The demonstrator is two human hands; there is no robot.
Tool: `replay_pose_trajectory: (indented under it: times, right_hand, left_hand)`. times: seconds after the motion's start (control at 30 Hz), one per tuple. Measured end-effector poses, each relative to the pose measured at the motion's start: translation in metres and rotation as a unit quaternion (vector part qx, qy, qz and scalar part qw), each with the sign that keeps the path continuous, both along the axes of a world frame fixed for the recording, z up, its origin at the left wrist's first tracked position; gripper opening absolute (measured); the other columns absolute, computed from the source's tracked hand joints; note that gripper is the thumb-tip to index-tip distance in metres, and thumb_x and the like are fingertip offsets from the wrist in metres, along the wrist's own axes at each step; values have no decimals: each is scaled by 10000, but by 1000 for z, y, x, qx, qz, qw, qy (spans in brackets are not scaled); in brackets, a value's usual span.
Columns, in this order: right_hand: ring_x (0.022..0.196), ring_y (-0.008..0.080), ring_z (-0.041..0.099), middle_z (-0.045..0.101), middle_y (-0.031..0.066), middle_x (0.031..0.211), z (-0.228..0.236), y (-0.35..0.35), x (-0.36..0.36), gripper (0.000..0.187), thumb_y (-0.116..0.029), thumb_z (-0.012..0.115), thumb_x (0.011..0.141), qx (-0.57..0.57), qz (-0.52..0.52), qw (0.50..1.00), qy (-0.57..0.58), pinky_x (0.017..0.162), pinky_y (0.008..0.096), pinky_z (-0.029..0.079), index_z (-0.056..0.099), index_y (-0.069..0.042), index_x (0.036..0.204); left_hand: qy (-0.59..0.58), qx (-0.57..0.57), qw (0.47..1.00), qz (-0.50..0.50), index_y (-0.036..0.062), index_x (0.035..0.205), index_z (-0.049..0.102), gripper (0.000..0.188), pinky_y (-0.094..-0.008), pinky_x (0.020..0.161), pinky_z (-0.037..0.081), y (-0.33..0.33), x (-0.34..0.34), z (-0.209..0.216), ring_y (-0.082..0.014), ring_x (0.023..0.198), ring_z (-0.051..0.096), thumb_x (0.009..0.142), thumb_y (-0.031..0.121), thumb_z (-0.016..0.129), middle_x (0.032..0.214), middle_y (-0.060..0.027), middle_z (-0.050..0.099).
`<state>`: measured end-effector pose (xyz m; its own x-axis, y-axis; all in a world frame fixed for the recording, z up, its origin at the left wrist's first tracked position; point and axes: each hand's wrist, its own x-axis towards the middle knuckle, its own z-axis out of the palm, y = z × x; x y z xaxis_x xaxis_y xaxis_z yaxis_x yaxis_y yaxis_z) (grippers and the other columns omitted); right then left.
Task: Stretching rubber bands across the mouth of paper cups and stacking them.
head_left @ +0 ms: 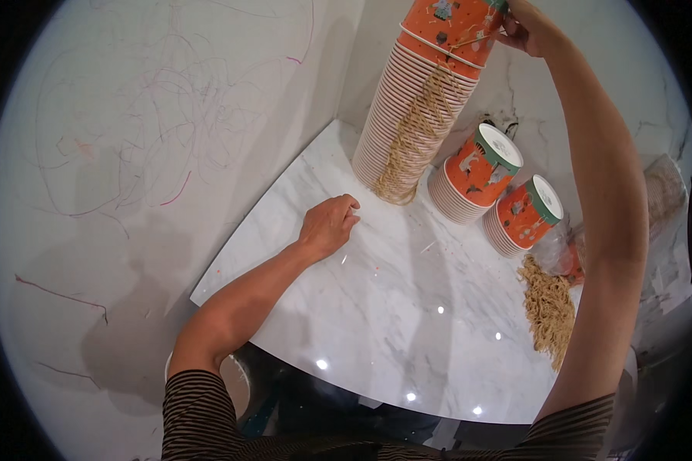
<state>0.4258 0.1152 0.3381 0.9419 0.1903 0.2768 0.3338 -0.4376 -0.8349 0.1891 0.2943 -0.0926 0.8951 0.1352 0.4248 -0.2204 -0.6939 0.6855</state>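
Note:
A tall stack of orange printed paper buckets point(446, 23) stands upside down at the back, its many pale rims showing below the top bucket. Tan cord handles point(411, 142) hang in overlapping loops down its side. High at the stack's right side, my right hand point(527, 31) has its fingers closed at the top bucket, where a tan cord runs up to the fingertips; part of the grip is hidden. On the white marbled table point(392, 307), left of the stack's foot, my left hand point(329, 227) rests with fingers curled and nothing visible in them.
Two shorter stacks of upturned orange buckets, one taller point(480, 173) and one smaller point(527, 219), stand right of the tall stack. A heap of tan cords point(547, 307) lies near my right forearm, beside clear plastic wrapping point(552, 250). A scribbled white wall point(131, 154) borders the left.

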Motion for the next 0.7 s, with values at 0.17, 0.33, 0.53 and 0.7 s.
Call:
replay_pose_trajectory:
  times: [0.17, 0.33, 0.53, 0.7]
  right_hand:
    - [452, 98, 453, 478, -7, 542, 10, -43, 32, 340, -208, 462, 1006, -37, 525, 842, 122, 573, 358, 630, 643, -118, 733]
    - [457, 103, 473, 487, -4, 545, -12, 9, -26, 360, -211, 458, 1011, -30, -20, 999, -4, 581, 368, 641, 642, -109, 719]
    - [460, 115, 491, 495, 5, 544, -3, 4, -18, 368, -199, 449, 1006, -70, -11, 997, -5, 599, 376, 645, 646, -101, 711]
    - [456, 116, 480, 499, 7, 546, -13, 14, -12, 370, -228, 458, 1013, -76, 13, 997, 13, 619, 398, 649, 643, -114, 714]
  left_hand:
    - [3, -6, 1000, -12, 49, 1123, 664, 193, -375, 763, 539, -11, 8, 4, -257, 824, 673, 952, 131, 698, 878, -81, 688]
    - [17, 0, 1000, 3, 51, 1117, 666, 190, -373, 766, 540, -2, 1, 2, -252, 821, 673, 949, 130, 708, 881, -79, 690]
    - [10, -3, 1000, -1, 57, 1110, 669, 187, -367, 764, 543, -5, 3, 4, -245, 819, 674, 945, 132, 714, 886, -79, 692]
    - [15, -2, 1000, -3, 56, 1095, 674, 177, -368, 765, 546, -7, 4, 3, -246, 822, 678, 941, 133, 718, 892, -82, 698]
